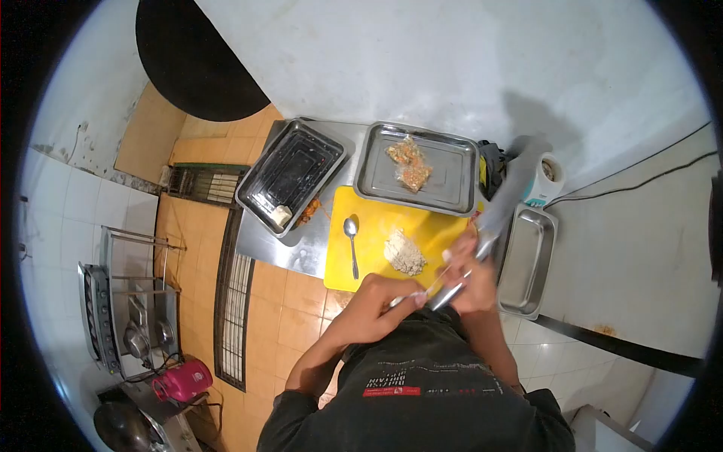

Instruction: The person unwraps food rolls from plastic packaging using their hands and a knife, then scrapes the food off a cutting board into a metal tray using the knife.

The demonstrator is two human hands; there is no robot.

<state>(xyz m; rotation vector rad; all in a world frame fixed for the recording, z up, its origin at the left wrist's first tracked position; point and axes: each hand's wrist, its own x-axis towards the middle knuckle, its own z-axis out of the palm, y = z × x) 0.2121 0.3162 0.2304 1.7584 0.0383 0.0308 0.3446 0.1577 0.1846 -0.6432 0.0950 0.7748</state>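
My right hand (474, 282), fingers wrapped round a silver handle, grips what looks like a cleaver (508, 200). Its broad grey blade is smeared by motion and points away toward the wall. Close beside it, my left hand (388, 301) is closed in a pinch on a thin, pale item I cannot make out. Both hands are over the near edge of a yellow cutting board (343, 260). On the board lie a heap of pale, chopped or crumbly food (404, 252) and a metal spoon (352, 245).
Behind the board, a metal tray (459, 196) holds bagged orange-and-white bits (410, 166). A second tray (263, 173) at left has a white lump in it, with orange scraps beside it. At right stand a deep steel pan (531, 264) and a white roll-shaped container (546, 181).
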